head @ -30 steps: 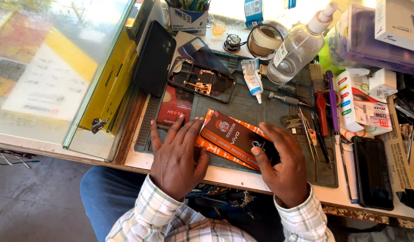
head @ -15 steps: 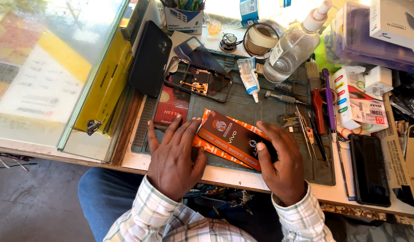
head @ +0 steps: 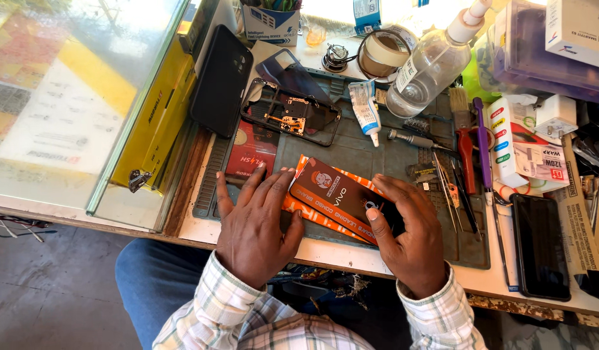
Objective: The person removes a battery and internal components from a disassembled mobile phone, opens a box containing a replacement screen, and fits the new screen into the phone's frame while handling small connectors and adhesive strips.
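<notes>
Thing in hand: a flat orange and brown packet (head: 341, 198) — a thin card sleeve of the kind that carries a phone screen guard — is lying slantwise on the grey work mat (head: 370, 155).
Left hand (head: 257, 223): it is lying flat with fingers spread, pressing beside the packet's left end, gripping nothing.
Right hand (head: 409, 236): it is curling over the packet's right end, thumb on top, pinching that corner.
Handling: judging by its thinness, the packet is light and stiff but likely brittle inside — bending it is risking a crack; the glossy face looks slippery.
Where to hold: by the long edges or a corner, kept flat.
Beyond the packet: an opened phone body (head: 289, 116) is lying on the mat, with a glue tube (head: 364, 110) to its right.
Right of the packet: tweezers (head: 445, 188) are resting at the mat's right side.
</notes>
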